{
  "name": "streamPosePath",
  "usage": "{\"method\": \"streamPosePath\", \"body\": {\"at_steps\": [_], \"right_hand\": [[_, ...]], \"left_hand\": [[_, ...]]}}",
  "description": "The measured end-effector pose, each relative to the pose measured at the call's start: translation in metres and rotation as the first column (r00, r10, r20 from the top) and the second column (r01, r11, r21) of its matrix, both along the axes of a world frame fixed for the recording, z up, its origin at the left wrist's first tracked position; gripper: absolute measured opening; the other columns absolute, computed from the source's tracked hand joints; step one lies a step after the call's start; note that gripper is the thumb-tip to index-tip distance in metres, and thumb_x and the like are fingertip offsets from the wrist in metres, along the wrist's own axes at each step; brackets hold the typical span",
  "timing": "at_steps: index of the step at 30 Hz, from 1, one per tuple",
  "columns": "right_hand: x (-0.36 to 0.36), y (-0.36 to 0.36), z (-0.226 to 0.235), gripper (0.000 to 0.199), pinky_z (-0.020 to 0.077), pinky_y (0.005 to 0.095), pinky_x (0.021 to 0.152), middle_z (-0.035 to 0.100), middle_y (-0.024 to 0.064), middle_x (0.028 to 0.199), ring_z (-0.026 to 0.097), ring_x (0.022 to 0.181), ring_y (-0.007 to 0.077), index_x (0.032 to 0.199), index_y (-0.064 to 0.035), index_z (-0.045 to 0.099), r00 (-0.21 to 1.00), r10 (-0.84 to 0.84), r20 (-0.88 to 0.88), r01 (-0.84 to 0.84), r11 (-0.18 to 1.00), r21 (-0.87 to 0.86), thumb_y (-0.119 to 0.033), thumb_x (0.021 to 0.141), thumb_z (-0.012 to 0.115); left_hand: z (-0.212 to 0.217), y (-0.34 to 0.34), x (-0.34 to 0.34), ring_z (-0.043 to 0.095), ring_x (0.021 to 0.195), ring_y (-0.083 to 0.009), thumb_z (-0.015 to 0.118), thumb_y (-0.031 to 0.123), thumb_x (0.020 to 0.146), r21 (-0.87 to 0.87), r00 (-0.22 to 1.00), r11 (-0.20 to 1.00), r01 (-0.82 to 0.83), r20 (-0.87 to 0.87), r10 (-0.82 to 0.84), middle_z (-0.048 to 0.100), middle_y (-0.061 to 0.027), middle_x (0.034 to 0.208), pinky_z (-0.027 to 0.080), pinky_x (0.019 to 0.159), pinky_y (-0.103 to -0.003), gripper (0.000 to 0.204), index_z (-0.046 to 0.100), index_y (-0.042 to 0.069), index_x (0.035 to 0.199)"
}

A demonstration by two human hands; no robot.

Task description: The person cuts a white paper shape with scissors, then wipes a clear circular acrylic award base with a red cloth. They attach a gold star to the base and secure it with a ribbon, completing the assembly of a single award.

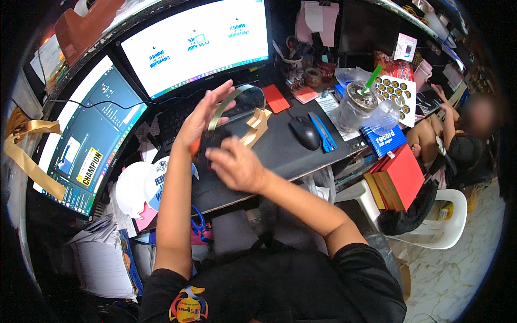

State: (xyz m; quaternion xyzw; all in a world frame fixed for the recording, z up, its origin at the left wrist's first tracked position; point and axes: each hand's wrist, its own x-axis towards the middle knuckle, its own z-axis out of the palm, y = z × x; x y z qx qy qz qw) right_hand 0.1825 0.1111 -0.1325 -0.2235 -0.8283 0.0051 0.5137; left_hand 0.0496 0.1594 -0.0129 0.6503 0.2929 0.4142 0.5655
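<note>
My left hand (200, 119) is raised over the desk in front of the monitors, its fingers long and nearly straight. A shiny gold strip (237, 91) bends in an arch out of this hand, between thumb and fingers. Beside it a gold cut-out piece with stepped edges (257, 125) shows above the desk; what supports it is hidden. My right hand (237, 166) is closed just below, its fingertips curled toward the left palm. A blurred black and orange thing (196, 146) lies between the two hands; its kind cannot be made out.
A black mouse (304, 133), a blue cutter knife (322, 132) and a lidded cup with a green straw (358, 102) stand on the right of the black desk (237, 194). White chair (452, 220) holds red boxes (401, 177). Another person (468, 140) sits far right.
</note>
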Motion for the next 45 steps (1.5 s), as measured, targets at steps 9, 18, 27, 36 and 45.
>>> {"method": "streamPosePath", "body": {"at_steps": [9, 18, 27, 36, 45], "right_hand": [[0.006, 0.003, 0.058, 0.025, 0.0440, 0.0398, 0.089, 0.056, 0.0195, 0.108, 0.056, 0.099, 0.0306, 0.114, 0.0028, 0.047, 0.714, -0.418, -0.563, 0.274, 0.905, -0.324, -0.011, 0.093, 0.053], [0.016, 0.048, 0.050, 0.022, 0.0392, 0.0433, 0.090, 0.050, 0.0205, 0.104, 0.049, 0.098, 0.0343, 0.108, 0.0024, 0.046, 0.601, -0.377, -0.704, 0.169, 0.922, -0.349, -0.007, 0.089, 0.053], [-0.004, 0.012, 0.025, 0.026, 0.0397, 0.0373, 0.093, 0.049, 0.0185, 0.107, 0.050, 0.100, 0.0306, 0.111, 0.0012, 0.045, 0.839, -0.245, -0.485, 0.209, 0.969, -0.128, 0.000, 0.086, 0.050], [-0.008, -0.025, 0.032, 0.031, 0.0406, 0.0358, 0.093, 0.051, 0.0123, 0.107, 0.051, 0.102, 0.0212, 0.108, -0.0018, 0.047, 0.791, -0.207, -0.575, 0.026, 0.952, -0.306, 0.006, 0.078, 0.053], [0.010, 0.008, 0.046, 0.028, 0.0420, 0.0334, 0.091, 0.053, 0.0105, 0.099, 0.053, 0.098, 0.0208, 0.107, -0.0008, 0.048, 0.601, -0.498, -0.625, 0.084, 0.817, -0.571, 0.005, 0.081, 0.056]], "left_hand": [[-0.009, -0.012, 0.030, 0.034, 0.138, -0.0211, 0.043, 0.039, 0.100, -0.165, 0.969, 0.985, 0.054, 0.248, -0.012, 0.045, -0.0074, 0.145, 0.019, 0.114, -0.043, 0.052, 0.043, 0.011, 0.144], [-0.011, -0.018, 0.037, 0.022, 0.143, -0.0333, 0.042, 0.046, 0.098, -0.123, 0.984, 0.989, -0.082, 0.147, 0.100, 0.034, -0.0102, 0.152, 0.009, 0.112, -0.062, 0.060, 0.037, 0.013, 0.148], [-0.010, -0.016, 0.037, 0.033, 0.139, -0.0239, 0.037, 0.035, 0.102, 0.015, 0.976, 0.997, -0.076, 0.208, 0.071, 0.038, -0.0105, 0.150, 0.021, 0.114, -0.046, 0.053, 0.038, 0.005, 0.145], [-0.017, -0.013, 0.037, 0.025, 0.141, -0.0295, 0.041, 0.043, 0.099, -0.165, 0.972, 0.976, -0.141, 0.163, 0.168, 0.038, -0.0083, 0.150, 0.017, 0.113, -0.049, 0.055, 0.040, 0.014, 0.146], [-0.018, -0.013, 0.036, 0.022, 0.143, -0.0329, 0.040, 0.041, 0.099, -0.052, 0.980, 0.997, -0.063, 0.184, 0.072, 0.037, -0.0076, 0.151, 0.011, 0.111, -0.059, 0.054, 0.040, 0.016, 0.146]]}}
